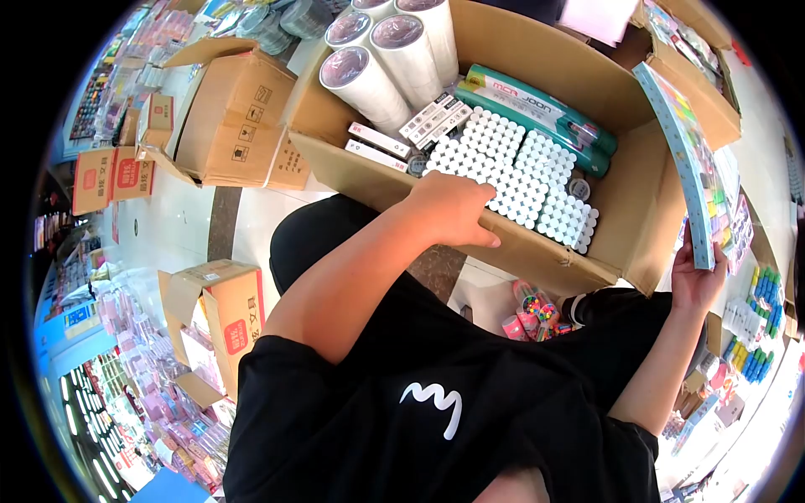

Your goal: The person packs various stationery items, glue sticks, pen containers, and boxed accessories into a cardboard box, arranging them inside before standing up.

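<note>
My left hand (451, 208) reaches over the near edge of the large cardboard box (335, 168), thumb and index finger apart. It lies right beside bundles of white round-ended sticks (511, 180) packed in the box; some of its fingers are hidden. On the right, my right hand (699, 275) grips the lower end of a flat light-blue-edged package (681, 168) with a colourful front, held on edge beside the box. Also in the box are tall white rolls (390, 88), long green cartons (545, 109) marked "MCR JOON" and small white boxes (377, 147).
Another open carton (231, 117) stands to the left, with a smaller one (222, 310) nearer. Pink jars with colourful contents (537, 310) sit on the floor by my leg. Packaged goods (142, 360) line the left side. A further open box (696, 71) is at back right.
</note>
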Available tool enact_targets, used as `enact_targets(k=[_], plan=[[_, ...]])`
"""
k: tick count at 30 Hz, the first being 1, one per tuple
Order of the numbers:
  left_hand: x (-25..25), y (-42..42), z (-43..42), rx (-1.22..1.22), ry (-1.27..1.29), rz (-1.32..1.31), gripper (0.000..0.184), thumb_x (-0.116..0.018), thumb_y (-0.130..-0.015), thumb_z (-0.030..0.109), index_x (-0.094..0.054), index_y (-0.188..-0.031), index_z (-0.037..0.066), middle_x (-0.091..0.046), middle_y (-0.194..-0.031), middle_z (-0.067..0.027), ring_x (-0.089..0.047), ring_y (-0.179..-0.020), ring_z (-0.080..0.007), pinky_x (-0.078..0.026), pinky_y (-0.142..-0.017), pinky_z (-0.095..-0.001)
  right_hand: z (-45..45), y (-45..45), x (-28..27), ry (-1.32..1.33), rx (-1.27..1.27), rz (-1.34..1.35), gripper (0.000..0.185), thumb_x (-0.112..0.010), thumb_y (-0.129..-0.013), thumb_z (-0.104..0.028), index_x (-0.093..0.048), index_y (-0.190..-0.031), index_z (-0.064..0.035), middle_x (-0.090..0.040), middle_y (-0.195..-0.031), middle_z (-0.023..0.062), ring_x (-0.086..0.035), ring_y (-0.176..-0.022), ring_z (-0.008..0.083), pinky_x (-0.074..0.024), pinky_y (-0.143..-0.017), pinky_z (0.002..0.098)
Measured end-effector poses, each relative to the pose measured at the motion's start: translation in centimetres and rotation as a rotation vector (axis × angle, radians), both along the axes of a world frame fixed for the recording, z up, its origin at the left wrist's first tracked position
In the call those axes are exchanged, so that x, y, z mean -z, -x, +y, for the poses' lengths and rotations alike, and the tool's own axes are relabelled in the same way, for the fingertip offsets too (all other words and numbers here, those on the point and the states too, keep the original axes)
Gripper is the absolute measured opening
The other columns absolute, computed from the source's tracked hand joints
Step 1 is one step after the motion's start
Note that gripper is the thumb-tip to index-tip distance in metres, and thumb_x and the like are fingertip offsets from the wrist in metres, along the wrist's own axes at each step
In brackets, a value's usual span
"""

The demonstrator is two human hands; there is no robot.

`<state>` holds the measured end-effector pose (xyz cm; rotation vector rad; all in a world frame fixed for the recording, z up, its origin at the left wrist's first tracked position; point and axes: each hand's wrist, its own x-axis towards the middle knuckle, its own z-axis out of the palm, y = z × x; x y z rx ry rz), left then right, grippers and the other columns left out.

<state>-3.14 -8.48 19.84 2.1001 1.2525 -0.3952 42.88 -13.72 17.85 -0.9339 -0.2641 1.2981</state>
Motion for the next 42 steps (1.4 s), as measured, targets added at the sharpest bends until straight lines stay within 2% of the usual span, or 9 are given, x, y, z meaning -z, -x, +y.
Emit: enact_targets(k=[7, 13, 17, 20, 23, 29, 34, 37, 42], plan=[[-0.3, -0.5, 1.0, -0.025, 0.101, 0.002, 0.088, -0.069, -0.083, 0.070, -0.058, -0.141, 0.005, -0.069, -0.128, -0.0176, -0.066, -0.118, -0.0353, -0.049, -0.102, -0.0442, -0.1, 0.0, 0.3, 0.026, 0.131, -0.110, 0.044, -0.055, -0.099, -0.019, -0.049, -0.136, 0.0047, -0.065, -0.128, 0.0208, -0.067, -0.114, 0.0309, -0.0592, -0.087, 0.0386], [3.0, 0.9, 4.6, -0.718, 0.161, -0.691, 0.097, -0.047, -0.093, 0.079, -0.039, -0.154, 0.003, -0.062, -0.136, -0.0155, -0.067, -0.111, -0.0280, -0.051, -0.094, -0.0406, -1.2, 2.3, -1.9, 0.000, 0.073, -0.131, 0.054, -0.064, -0.092, -0.027, -0.052, -0.136, 0.0012, -0.068, -0.124, 0.0159, -0.070, -0.108, 0.0288, -0.0569, -0.093, 0.0399], [2.0, 0.3, 5.2, -0.942, 0.708, -1.369, 0.077, -0.046, -0.100, 0.068, -0.050, -0.144, 0.004, -0.064, -0.131, -0.0123, -0.067, -0.112, -0.0249, -0.053, -0.092, -0.0408, -0.5, 5.8, -0.8, 0.124, -0.140, -0.222, 0.047, -0.063, -0.093, -0.029, -0.056, -0.126, 0.0047, -0.069, -0.109, 0.0181, -0.072, -0.091, 0.0290, -0.0616, -0.076, 0.0393], [4.3, 0.5, 6.1, -1.199, 0.576, -1.291, 0.057, -0.074, -0.091, 0.050, -0.064, -0.123, 0.004, -0.069, -0.109, -0.0081, -0.065, -0.094, -0.0186, -0.054, -0.080, -0.0358, 2.0, 11.2, -1.9, 0.240, -0.386, -0.300, 0.043, -0.063, -0.094, -0.024, -0.056, -0.123, 0.0071, -0.068, -0.108, 0.0184, -0.071, -0.093, 0.0293, -0.0621, -0.075, 0.0427], [5.7, 1.7, 6.7, -1.314, 0.414, -0.849, 0.064, -0.084, -0.078, 0.059, -0.069, -0.110, 0.007, -0.067, -0.104, -0.0034, -0.059, -0.087, -0.0151, -0.047, -0.069, -0.0271, 4.9, 13.5, -0.9, 0.444, -0.443, -0.332, 0.040, -0.063, -0.094, -0.020, -0.056, -0.125, 0.0040, -0.068, -0.110, 0.0176, -0.069, -0.100, 0.0285, -0.0595, -0.084, 0.0458], [10.6, 5.2, 11.5, -1.178, 0.315, -0.686, 0.045, -0.070, -0.097, 0.039, -0.059, -0.133, 0.014, -0.068, -0.118, -0.0026, -0.064, -0.107, -0.0168, -0.057, -0.084, -0.0391, 9.8, 15.8, 5.5, 0.448, -0.454, -1.297, 0.051, -0.062, -0.092, -0.008, -0.046, -0.140, 0.0017, -0.066, -0.115, 0.0255, -0.066, -0.109, 0.0419, -0.0523, -0.098, 0.0494], [18.0, 4.1, 17.5, -0.934, 0.043, -0.541, 0.053, -0.065, -0.099, 0.032, -0.053, -0.143, 0.005, -0.071, -0.116, -0.0126, -0.069, -0.098, -0.0257, -0.057, -0.071, -0.0411, 11.3, 16.5, 7.8, 0.281, -0.353, -1.356, 0.057, -0.056, -0.091, -0.002, -0.040, -0.146, 0.0004, -0.049, -0.134, 0.0349, -0.055, -0.124, 0.0479, -0.0469, -0.106, 0.0503], [21.0, 2.7, 17.5, -0.429, -0.342, -0.317, 0.060, -0.070, -0.094, 0.031, -0.048, -0.141, 0.000, -0.065, -0.125, -0.0298, -0.062, -0.115, -0.0499, -0.048, -0.101, -0.0505, 10.9, 17.1, 8.4, 0.230, -0.399, -1.372, 0.054, -0.056, -0.089, -0.002, -0.048, -0.142, -0.0024, -0.054, -0.128, 0.0324, -0.056, -0.123, 0.0455, -0.0466, -0.107, 0.0492], [18.0, -1.1, 15.4, -0.256, -0.406, -0.036, 0.072, -0.070, -0.093, 0.040, -0.042, -0.148, 0.004, -0.042, -0.154, -0.0275, -0.037, -0.145, -0.0435, -0.033, -0.115, -0.0557, 9.3, 12.4, 0.4, -0.475, -0.151, -1.382, 0.018, -0.065, -0.084, -0.010, -0.072, -0.101, -0.0103, -0.069, -0.102, 0.0134, -0.067, -0.102, 0.0348, -0.0537, -0.090, 0.0459]])
